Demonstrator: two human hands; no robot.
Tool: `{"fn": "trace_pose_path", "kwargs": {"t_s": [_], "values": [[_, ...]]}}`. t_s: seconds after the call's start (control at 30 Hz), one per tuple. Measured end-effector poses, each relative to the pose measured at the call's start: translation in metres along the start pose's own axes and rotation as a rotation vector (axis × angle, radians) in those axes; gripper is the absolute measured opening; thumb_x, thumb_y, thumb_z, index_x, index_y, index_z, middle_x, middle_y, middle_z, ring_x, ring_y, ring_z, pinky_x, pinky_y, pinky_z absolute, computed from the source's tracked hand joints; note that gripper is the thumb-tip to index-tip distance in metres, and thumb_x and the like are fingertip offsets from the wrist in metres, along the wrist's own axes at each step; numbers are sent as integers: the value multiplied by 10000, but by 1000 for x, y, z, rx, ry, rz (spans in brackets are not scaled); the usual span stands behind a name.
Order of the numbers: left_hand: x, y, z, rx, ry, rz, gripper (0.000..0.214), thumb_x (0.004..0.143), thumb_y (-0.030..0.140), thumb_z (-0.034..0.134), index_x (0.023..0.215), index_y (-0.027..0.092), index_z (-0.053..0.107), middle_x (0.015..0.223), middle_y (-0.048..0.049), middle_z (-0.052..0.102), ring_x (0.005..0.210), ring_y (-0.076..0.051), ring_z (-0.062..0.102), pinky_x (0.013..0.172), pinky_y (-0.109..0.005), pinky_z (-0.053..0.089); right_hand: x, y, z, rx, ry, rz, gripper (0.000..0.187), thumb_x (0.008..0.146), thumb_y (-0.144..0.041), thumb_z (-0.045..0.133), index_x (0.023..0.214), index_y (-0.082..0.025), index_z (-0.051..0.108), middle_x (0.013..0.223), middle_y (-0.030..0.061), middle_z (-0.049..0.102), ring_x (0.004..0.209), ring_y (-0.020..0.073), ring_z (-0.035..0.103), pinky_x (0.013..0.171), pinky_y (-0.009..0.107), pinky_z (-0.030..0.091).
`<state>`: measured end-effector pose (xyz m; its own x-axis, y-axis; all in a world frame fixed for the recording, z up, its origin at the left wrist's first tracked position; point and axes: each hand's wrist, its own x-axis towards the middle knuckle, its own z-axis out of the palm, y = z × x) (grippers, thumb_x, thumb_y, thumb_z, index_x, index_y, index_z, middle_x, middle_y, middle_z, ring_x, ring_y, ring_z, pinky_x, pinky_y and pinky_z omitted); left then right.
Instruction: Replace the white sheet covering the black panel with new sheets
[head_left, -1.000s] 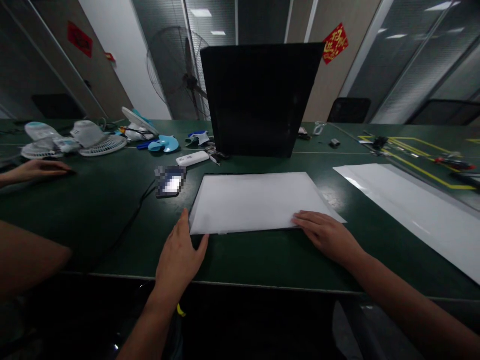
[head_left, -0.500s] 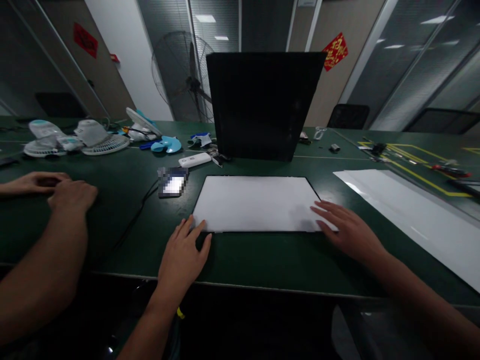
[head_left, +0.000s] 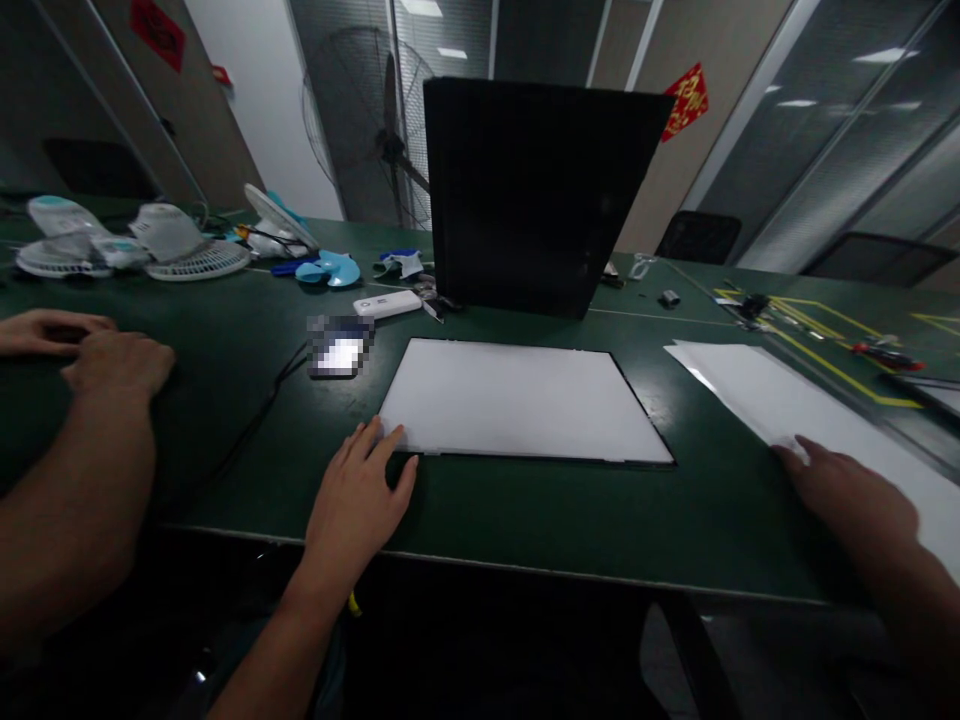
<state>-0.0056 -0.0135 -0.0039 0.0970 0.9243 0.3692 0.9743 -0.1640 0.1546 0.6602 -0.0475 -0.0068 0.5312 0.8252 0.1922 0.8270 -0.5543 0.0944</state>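
A flat white panel [head_left: 521, 400] with a thin dark edge lies on the green table [head_left: 525, 520] in front of me. My left hand [head_left: 356, 500] rests open on the table, its fingertips touching the panel's near left corner. My right hand [head_left: 851, 495] is at the right, fingers stretched out onto the near edge of a stack of large white sheets [head_left: 810, 415]; it holds nothing.
A black upright panel [head_left: 540, 195] stands behind the white one. A phone [head_left: 337, 350], a white device [head_left: 388, 303], fan parts [head_left: 202, 260] and blue blades [head_left: 326, 270] lie at the back left. Another person's hands [head_left: 97, 355] and forearm are at the left. A cable [head_left: 255, 420] runs across the table.
My right hand left the panel's right edge and moved right onto the white sheets. The panel now lies flat. The other person's second hand came onto the table at the left.
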Motion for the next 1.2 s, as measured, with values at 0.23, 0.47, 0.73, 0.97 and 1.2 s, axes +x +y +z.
{"fn": "trace_pose_path", "kwargs": {"t_s": [0.23, 0.47, 0.73, 0.97, 1.2], "values": [[0, 3, -4, 10, 5, 3, 503, 1006, 420, 508, 1384, 122, 655, 1546, -210, 554, 1433, -369, 531, 1207, -524, 421, -16, -22, -23, 6, -38, 52, 655, 988, -398, 253, 1462, -106, 598, 1049, 339, 714, 845, 404, 732, 643, 513, 453], [0, 4, -5, 34, -9, -10, 498, 1003, 415, 517, 1387, 129, 655, 1554, -204, 551, 1438, -361, 532, 1220, -520, 411, -68, -93, -59, 81, 115, -323, 586, 1015, -435, 285, 1561, -359, 484, 1407, 102, 680, 944, 364, 751, 634, 508, 576], [0, 5, -3, 30, -12, -15, 561, 1019, 422, 483, 1447, 72, 575, 1560, -217, 543, 1446, -340, 529, 1231, -501, 408, -121, -210, -64, 166, 265, -941, 499, 996, -153, 414, 1398, -268, 686, 1408, 74, 678, 1257, 288, 674, 1021, 512, 604], [-1, 5, -2, -43, -3, -34, 690, 1004, 435, 508, 1541, 12, 414, 1560, -240, 533, 1444, -366, 525, 1243, -500, 389, -125, -219, -53, 397, 196, -963, 419, 1053, -301, 472, 1428, -284, 657, 1482, 41, 625, 1376, 270, 585, 1120, 552, 534], [-2, 8, -7, -119, 43, -119, 842, 981, 462, 562, 1647, 82, 215, 1591, -252, 481, 1400, -394, 563, 1143, -535, 493, -122, -218, -52, 451, 65, -930, 464, 1066, -391, 463, 1499, -288, 593, 1570, 35, 538, 1475, 264, 475, 1220, 553, 428]]}}
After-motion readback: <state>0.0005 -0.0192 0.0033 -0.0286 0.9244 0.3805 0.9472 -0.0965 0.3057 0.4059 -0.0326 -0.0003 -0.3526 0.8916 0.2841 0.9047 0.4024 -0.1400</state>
